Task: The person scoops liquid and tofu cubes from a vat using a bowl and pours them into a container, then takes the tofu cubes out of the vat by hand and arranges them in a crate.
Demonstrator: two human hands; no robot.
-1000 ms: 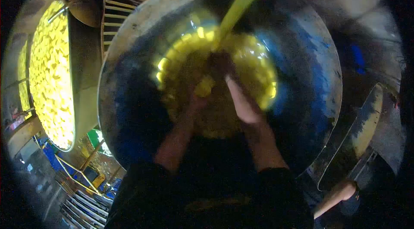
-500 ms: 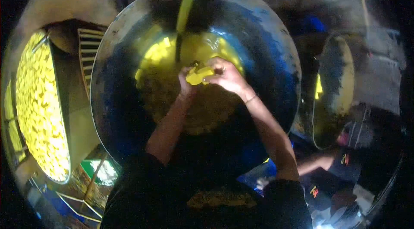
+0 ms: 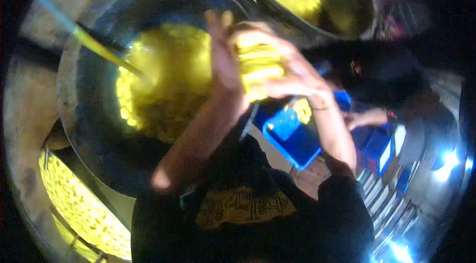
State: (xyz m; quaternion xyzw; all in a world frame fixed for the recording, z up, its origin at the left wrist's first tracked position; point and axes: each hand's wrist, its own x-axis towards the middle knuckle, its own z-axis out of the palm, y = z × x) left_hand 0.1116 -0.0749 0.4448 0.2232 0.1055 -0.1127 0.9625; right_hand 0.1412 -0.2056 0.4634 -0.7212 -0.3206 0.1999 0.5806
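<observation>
The right hand [image 3: 296, 72] grips stacked yellow pieces [image 3: 260, 64] beside the open left hand [image 3: 224, 62], near a round dark metal pan [image 3: 91, 124]

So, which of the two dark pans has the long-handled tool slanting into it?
The left pan: the long-handled tool slants in over its left rim, while no tool shows in the upper-right pan.

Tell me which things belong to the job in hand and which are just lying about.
Likely part of the job:
Yellow pieces in the right hand, left hand beside them
Large round pan with yellow pieces inside
Blue-and-yellow stick leaning in it

Seemingly aside, though perhaps related:
Blue tray with yellow pieces
Second pan, upper right
Container of yellow pieces, lower left
</observation>
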